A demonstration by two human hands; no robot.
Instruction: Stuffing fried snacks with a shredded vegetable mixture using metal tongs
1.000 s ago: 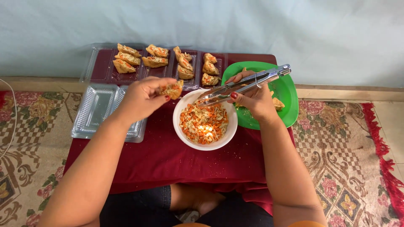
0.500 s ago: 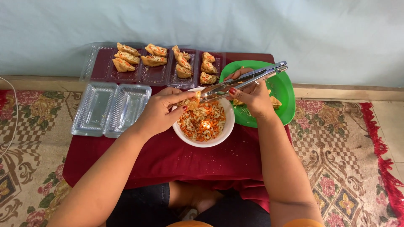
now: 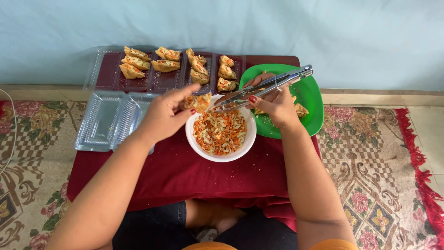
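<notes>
Right now, in the head view, your left hand [image 3: 164,115] pinches a fried pastry pocket [image 3: 200,101] by its edge over the rim of the white bowl [image 3: 196,142], while your right hand [image 3: 275,104] is closed around metal tongs [image 3: 263,88] whose tips are narrowed together just beside the pocket's open mouth; you cannot tell from this angle whether they carry any filling. The likeliest slip is spillage: the shredded carrot and cabbage filling [image 3: 221,132] is loose, and strands could fall past the pocket onto the red cloth [image 3: 175,171], where crumbs already lie. Squeeze the pocket too hard and the shell could crack; push the tongs too deep and they may tear it. Your right wrist sits above the green plate [image 3: 310,92] with its unfilled pieces [image 3: 301,110], so a careless sweep could nudge them. Finished pockets [image 3: 166,53] sit in a clear tray [image 3: 97,69] at the back, with empty clear trays [image 3: 104,120] at your left. All of it rests on a low table draped in red, standing on a patterned carpet [image 3: 370,153] against a pale blue wall [image 3: 370,32], and you are sitting on the floor.
</notes>
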